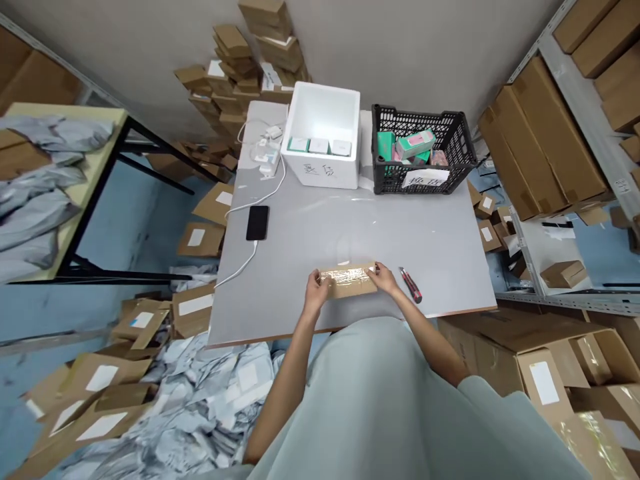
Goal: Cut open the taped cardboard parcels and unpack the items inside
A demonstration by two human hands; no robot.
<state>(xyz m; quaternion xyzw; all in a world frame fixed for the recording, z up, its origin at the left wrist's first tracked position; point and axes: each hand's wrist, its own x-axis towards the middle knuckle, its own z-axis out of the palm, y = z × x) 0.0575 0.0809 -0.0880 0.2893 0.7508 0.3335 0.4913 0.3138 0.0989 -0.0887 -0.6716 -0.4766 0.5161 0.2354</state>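
Between my two hands is a small flat cardboard box [349, 282] with shiny clear tape across its top, held over the front part of the grey table [300, 247]. My left hand [317, 291] grips its left end, thumb on top. At the other end, my right hand [384, 277] is closed on the right edge, near a small white patch. A red and black box cutter [411, 285] lies on the table just right of my right hand. The underside of the box is hidden.
At the table's back stand a white foam box [324, 173] and a black plastic crate [425, 180] with small green and pink boxes. A black phone [257, 223] lies at left on a white cable. Cardboard boxes [520, 333] and grey mailer bags [200, 407] surround the table.
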